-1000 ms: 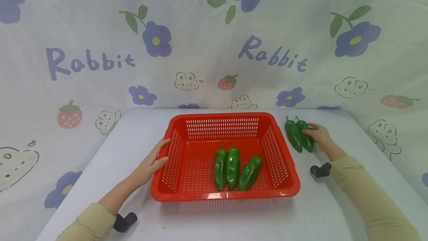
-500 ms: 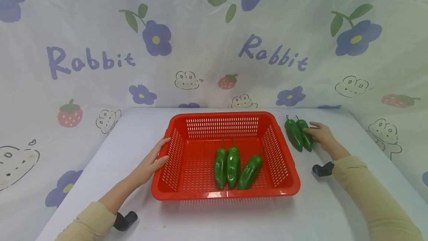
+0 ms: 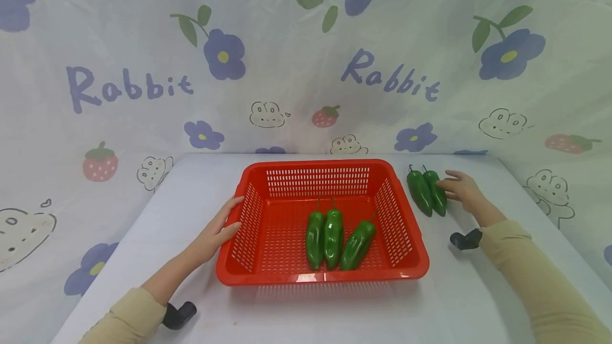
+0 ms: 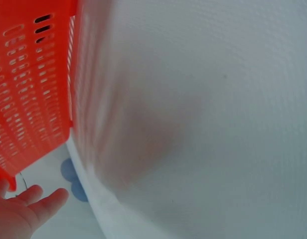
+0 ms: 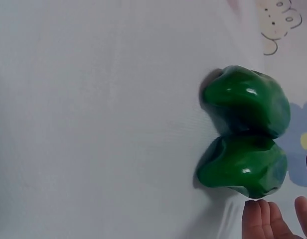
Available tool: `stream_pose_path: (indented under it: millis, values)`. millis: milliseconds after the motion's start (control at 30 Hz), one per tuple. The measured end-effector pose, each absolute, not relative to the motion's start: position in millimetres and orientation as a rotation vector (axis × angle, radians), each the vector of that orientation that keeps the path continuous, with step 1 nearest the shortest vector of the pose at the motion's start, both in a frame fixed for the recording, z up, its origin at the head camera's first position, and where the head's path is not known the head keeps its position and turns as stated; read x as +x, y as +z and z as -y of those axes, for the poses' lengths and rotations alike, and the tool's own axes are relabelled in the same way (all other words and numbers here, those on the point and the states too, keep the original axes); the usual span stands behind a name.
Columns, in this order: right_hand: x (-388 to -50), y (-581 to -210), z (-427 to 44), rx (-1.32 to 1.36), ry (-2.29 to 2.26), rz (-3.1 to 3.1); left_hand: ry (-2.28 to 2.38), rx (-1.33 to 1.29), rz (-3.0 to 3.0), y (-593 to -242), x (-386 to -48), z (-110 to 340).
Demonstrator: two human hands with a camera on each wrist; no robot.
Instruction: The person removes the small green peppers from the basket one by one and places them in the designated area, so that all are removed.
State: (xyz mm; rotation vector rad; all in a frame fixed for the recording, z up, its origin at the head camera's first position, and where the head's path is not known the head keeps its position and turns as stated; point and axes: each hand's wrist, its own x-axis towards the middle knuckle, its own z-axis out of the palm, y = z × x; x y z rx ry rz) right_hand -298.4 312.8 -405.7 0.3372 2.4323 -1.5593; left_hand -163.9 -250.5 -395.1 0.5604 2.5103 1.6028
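A red perforated basket (image 3: 322, 280) stands mid-table, with three green peppers (image 3: 333, 238) inside, toward its right. My left hand (image 3: 213, 231) rests against the basket's left rim, fingers extended; the left wrist view shows those fingers (image 4: 36, 201) beside the red wall (image 4: 31, 89). Right of the basket, two more green peppers (image 3: 420, 193) (image 3: 435, 194) lie side by side. At the right edge of the outer one is my right hand (image 3: 466, 193), fingers spread and holding nothing. In the right wrist view its fingertips are close by the nearer pepper (image 5: 245, 167); contact is unclear.
A white cloth covers the table (image 3: 287, 317). Behind it hangs a patterned sheet (image 3: 296, 57) with flowers, strawberries and the word Rabbit. A black device (image 3: 179, 316) is at the left wrist and another (image 3: 466, 239) at the right wrist.
My right hand has drawn back a little to the right from over the outer pepper, which has shifted slightly toward the one beside it. The left hand and basket look unmoved.
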Motion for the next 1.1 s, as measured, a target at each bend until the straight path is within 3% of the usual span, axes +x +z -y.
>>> stream_pose_path:
  millis: [667,1100]
  values:
    - [-299,-362,-301,0.029,-1.517,-2.422,1.604,0.564,-2.510,-394,-164,250]
    - [-286,-316,-254,-0.135,-1.531,-2.324,1.614,0.561,-2.503,-392,-163,249]
